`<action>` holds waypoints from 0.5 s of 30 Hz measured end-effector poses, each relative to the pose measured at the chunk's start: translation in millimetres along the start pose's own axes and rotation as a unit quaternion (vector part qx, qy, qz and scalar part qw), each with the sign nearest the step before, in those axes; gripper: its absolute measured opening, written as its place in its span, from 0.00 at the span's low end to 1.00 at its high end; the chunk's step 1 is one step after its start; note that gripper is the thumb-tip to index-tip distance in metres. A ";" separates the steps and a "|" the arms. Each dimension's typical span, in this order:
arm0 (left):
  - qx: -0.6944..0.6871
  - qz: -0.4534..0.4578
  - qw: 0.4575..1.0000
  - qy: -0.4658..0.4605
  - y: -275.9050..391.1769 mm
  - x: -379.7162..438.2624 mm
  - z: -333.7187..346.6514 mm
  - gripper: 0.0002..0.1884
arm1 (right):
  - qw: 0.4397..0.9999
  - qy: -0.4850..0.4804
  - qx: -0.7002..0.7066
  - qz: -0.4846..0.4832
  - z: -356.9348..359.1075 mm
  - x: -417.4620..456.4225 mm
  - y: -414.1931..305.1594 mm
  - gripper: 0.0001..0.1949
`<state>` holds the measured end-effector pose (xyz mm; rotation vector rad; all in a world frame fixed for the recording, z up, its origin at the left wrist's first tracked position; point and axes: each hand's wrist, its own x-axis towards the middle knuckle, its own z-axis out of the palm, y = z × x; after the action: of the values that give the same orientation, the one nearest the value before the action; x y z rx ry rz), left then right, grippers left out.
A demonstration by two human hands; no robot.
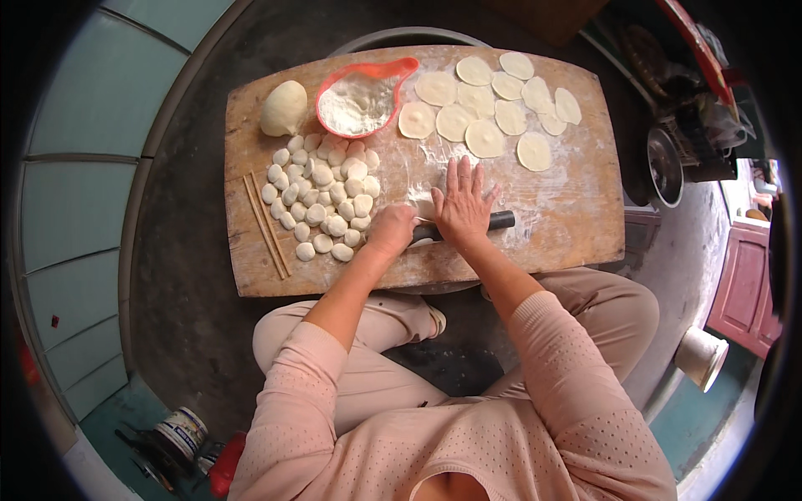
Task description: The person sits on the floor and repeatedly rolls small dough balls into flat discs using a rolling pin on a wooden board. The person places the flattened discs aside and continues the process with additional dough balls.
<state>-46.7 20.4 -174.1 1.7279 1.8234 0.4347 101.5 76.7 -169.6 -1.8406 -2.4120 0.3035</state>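
A dark rolling pin (502,219) lies across the near part of a floured wooden board. My right hand (465,203) rests flat over it, palm down and fingers spread. Under the pin is a piece of dough (426,208), mostly hidden by the pin and my hands. My left hand (393,228) is closed at the left edge of that dough and appears to pinch it. Just left of this hand lie many small flattened dough pieces (322,175). Beyond my right hand, thin round dough wrappers (484,138) are spread, some overlapping.
The wooden board (564,232) spans the space before my knees. At its far left are a dough lump (284,108) and a red-rimmed scoop (406,67) of flour (357,103). Two wooden chopsticks (266,222) lie along the left side. A white bucket (700,358) is off to the right.
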 end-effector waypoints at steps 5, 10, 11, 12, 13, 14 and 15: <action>-0.054 0.002 0.998 0.028 -10.6 -0.1 -1.2 0.06 | 0.995 -0.011 -0.008 -0.097 0.5 -66.6 22.4 0.37; -0.061 -0.054 0.996 -0.037 -15.9 -3.8 1.0 0.07 | 0.991 -0.040 -0.007 -0.126 -10.2 -96.4 28.2 0.38; -0.087 -0.073 0.992 -0.058 -4.5 -4.2 -2.1 0.08 | 0.994 -0.037 -0.006 -0.106 -9.6 -84.4 28.2 0.38; -0.032 -0.031 0.999 -0.013 -6.6 -11.8 0.2 0.08 | 0.995 -0.034 0.005 -0.097 -8.1 -65.6 18.8 0.37; -0.004 -0.051 0.999 -0.015 2.5 -11.9 0.6 0.08 | 0.996 -0.029 0.009 -0.080 -9.0 -46.7 16.0 0.36; 0.024 -0.069 0.997 -0.018 13.1 -11.0 2.2 0.08 | 0.998 0.000 0.003 -0.065 -7.1 -32.3 16.8 0.36; 0.054 -0.087 0.995 -0.016 20.3 -9.2 0.9 0.08 | 0.998 0.003 0.006 -0.060 -3.1 -29.4 15.4 0.36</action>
<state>-30.1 13.3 -160.9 1.6182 1.9859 0.2412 124.5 52.7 -168.5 -1.6816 -2.4975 0.3020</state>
